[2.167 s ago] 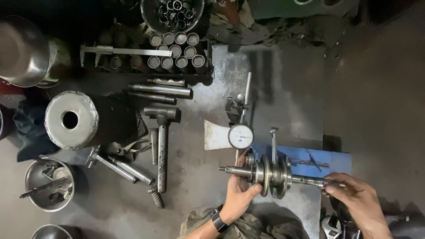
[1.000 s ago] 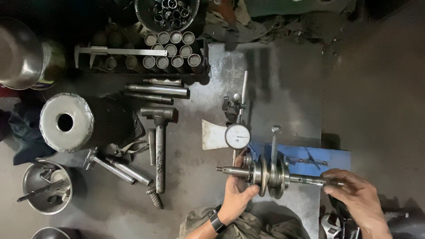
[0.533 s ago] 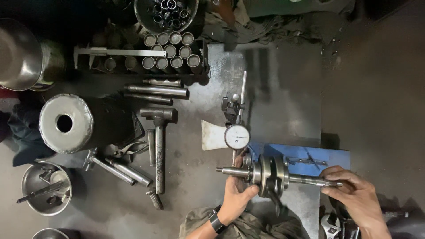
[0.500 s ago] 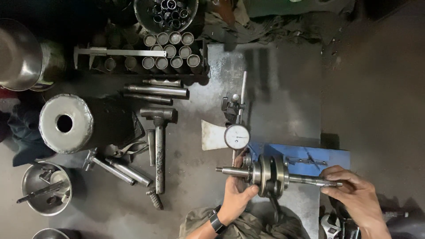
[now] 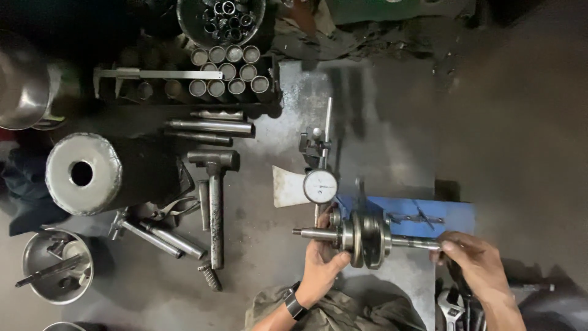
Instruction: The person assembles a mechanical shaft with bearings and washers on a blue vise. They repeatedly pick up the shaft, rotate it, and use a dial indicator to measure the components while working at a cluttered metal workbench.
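Note:
A steel crankshaft [image 5: 366, 238] with two round webs lies crosswise over a blue stand [image 5: 456, 213]. My left hand [image 5: 323, 266] grips its left shaft just beside the webs. My right hand [image 5: 478, 266] holds the tip of the right shaft. A round white dial gauge [image 5: 320, 186] on a thin upright post stands just behind the left shaft, close above my left hand.
A metal hammer [image 5: 214, 202] and several steel rods lie left of the crankshaft. A big metal cylinder [image 5: 86, 173] lies farther left, with a bowl of parts [image 5: 56, 266] below it. Several short tubes [image 5: 228, 72] and a long caliper stand at the back. A grey steel plate [image 5: 392, 122] carries the stand.
The crankshaft's connecting rod, which stuck up behind the webs, has swung round and no longer stands out. Both hands keep their hold on the shaft ends.

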